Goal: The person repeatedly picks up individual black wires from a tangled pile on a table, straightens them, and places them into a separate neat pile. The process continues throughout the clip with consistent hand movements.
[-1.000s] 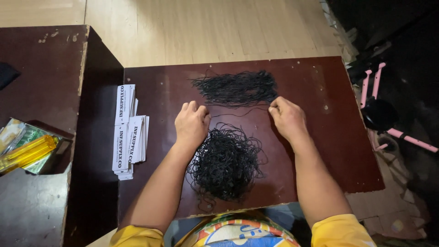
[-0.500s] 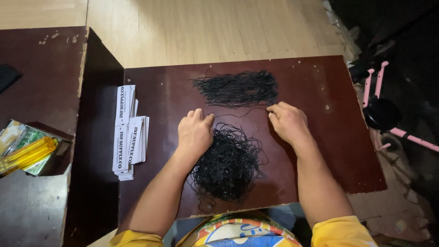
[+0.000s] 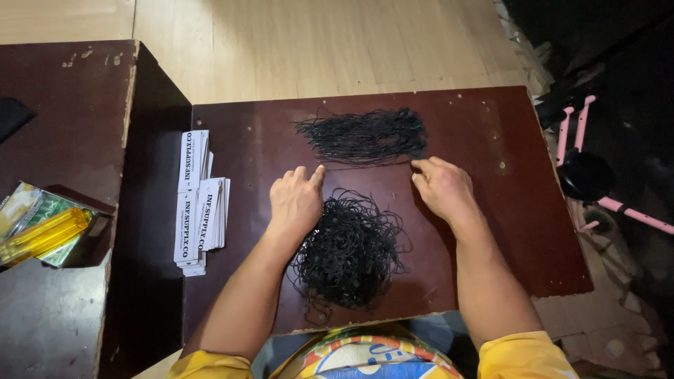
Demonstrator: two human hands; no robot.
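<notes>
On the dark brown table [image 3: 491, 231] lies a tangled heap of black strings [image 3: 351, 256] near the front edge. A flatter, straightened bundle of black strings [image 3: 365, 135] lies farther back. My left hand [image 3: 296, 203] rests at the heap's upper left, index finger pointing right. My right hand [image 3: 439, 186] lies to the right, fingertips pointing left. One thin black string [image 3: 368, 166] runs taut between the fingertips of both hands, just in front of the bundle.
A stack of white printed card tags [image 3: 200, 200] lies at the table's left edge. A second dark table [image 3: 63, 112] at the left carries a yellow object [image 3: 42, 235] and packets. A pink-framed object [image 3: 590, 168] stands on the floor at right.
My left hand has slid a little toward me, onto the edge of the tangled heap. My right hand has barely shifted. The single string stays stretched between them.
</notes>
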